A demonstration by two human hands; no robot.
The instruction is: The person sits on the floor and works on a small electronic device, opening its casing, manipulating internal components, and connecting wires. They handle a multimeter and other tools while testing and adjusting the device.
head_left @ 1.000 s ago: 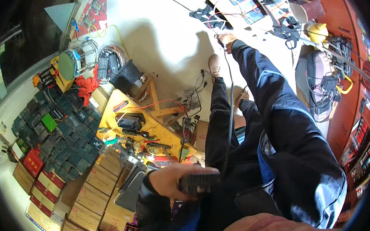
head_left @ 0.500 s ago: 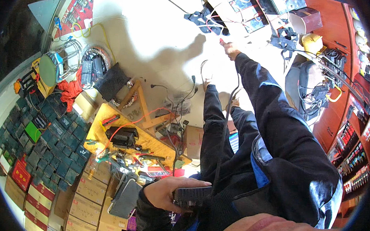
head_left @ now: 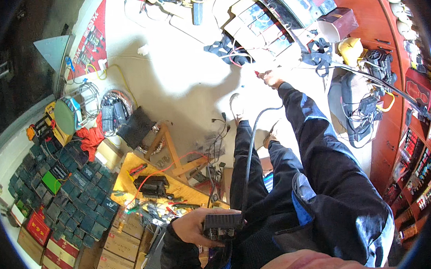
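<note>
The pale floor (head_left: 172,70) fills most of the room, with a red-brown cabinet (head_left: 361,22) along the right and a broad pile of dark blocks (head_left: 81,202) at the left. The yellow worktop (head_left: 181,186), strewn with tools, lies beyond the left hand (head_left: 191,228). A group of wired blocks (head_left: 258,28) sits on the floor at the upper right, beyond the outstretched right hand (head_left: 271,79) and apart from it.

A black cable (head_left: 247,167) rises from near the black box (head_left: 223,223) and passes behind the right sleeve (head_left: 297,105), where its end is hidden. Half a second ago it climbed almost straight; now it bends over in an arc, which suggests slack, so the reach is probably not tugging on the box.

The black box is in the left hand, whose fingers wrap its left end. It has tipped as well, so metal parts show below its ribbed edge.

Smallest is the red piece (head_left: 257,73), its tip poking out from the right hand's closed fingers and pointing left; the rest is covered, so its shape is hard to tell.
</note>
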